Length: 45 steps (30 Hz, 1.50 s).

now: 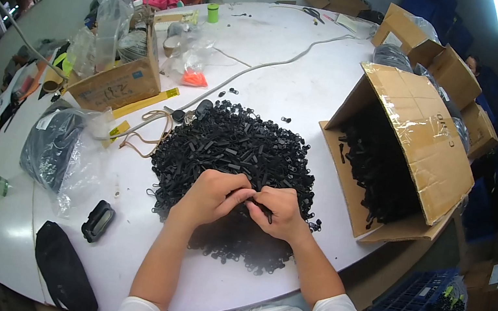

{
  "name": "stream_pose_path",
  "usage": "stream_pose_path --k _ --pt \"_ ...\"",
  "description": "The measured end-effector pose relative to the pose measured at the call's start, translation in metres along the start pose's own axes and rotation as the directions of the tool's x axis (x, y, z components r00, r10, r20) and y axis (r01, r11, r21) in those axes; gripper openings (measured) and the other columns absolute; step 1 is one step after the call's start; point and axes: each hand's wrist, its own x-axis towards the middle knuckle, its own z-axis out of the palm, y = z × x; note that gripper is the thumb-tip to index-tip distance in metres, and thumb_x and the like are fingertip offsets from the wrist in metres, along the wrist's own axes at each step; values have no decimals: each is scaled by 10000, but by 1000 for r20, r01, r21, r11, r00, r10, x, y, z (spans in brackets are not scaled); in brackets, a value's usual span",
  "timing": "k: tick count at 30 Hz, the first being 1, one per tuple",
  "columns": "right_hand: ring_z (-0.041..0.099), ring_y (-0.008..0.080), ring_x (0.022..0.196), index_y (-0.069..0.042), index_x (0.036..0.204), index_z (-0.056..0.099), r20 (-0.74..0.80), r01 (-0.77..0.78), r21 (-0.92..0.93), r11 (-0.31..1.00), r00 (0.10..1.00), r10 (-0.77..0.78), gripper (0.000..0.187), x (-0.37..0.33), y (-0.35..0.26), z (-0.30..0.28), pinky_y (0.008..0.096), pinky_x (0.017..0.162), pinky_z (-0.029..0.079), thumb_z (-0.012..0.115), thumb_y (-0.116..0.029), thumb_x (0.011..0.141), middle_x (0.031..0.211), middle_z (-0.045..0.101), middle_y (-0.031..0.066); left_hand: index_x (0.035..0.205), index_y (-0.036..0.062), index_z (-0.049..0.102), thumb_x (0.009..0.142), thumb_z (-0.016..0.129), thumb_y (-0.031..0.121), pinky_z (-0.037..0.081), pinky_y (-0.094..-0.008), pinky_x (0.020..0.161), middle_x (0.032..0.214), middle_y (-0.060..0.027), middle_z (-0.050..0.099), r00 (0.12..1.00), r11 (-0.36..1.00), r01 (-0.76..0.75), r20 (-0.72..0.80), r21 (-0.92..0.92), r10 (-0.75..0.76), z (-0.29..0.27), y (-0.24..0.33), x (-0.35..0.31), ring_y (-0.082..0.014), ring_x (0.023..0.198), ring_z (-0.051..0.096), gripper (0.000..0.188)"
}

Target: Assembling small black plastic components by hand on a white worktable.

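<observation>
A wide heap of small black zipper pulls [231,143], flat tabs with looped ends, covers the middle of the white table. Over its near side my two hands meet, fingertips almost touching. My left hand [213,197] is closed, thumb pressed against the forefinger, on a piece mostly hidden by the fingers. My right hand [281,213] pinches a black zipper pull [262,210], whose dark end sticks out below the fingers. To the right, an open cardboard box [418,128] lies on its side with more black pieces [375,170] inside it.
A grey cable [267,64] crosses the white table [282,36]. At left are a filled carton [120,81], a plastic-wrapped dark bundle [54,139], a black pouch [64,269] and a small black case [97,221]. Blue crates [413,298] stand below the right edge.
</observation>
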Motion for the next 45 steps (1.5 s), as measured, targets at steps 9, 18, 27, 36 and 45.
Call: stream_pose_path --k 9,18,27,36,45 --pt "510 241 473 -22 766 617 38 -14 58 998 999 11 88 3 -6 4 316 432 373 684 -77 776 598 513 82 682 10 596 801 688 73 368 -322 438 548 -121 518 998 996 9 68 94 -16 -37 -10 -4 -261 445 486 163" --pt "478 57 542 -26 841 612 77 -283 474 834 957 281 77 -5 19 -15 238 509 398 617 -101 862 617 522 -26 879 5 591 900 557 114 360 -276 461 576 -64 513 949 946 315 48 -77 -312 -24 -1 3 -126 465 482 116" --pt "259 98 393 -93 831 529 -368 149 930 337 332 868 301 -18 55 -54 251 397 235 401 -350 919 548 328 -38 975 24 480 748 429 4 260 -174 393 598 -25 504 813 573 520 162 -634 -559 -20 -13 3 -33 451 352 233" --pt "309 85 445 -52 765 468 -174 -189 913 362 622 763 202 -6 27 -6 214 391 269 401 -175 911 579 385 15 1216 17 488 902 485 68 285 -167 410 643 -38 575 831 671 533 169 -516 -530 -7 -5 6 -12 453 378 318" --pt "406 33 517 36 913 627 -55 -336 859 386 690 722 234 -5 14 -3 187 444 316 535 -173 962 636 497 -12 1097 7 531 788 447 -39 235 -172 382 640 -33 531 797 548 551 202 -629 -570 -2 -4 3 -23 409 297 324"
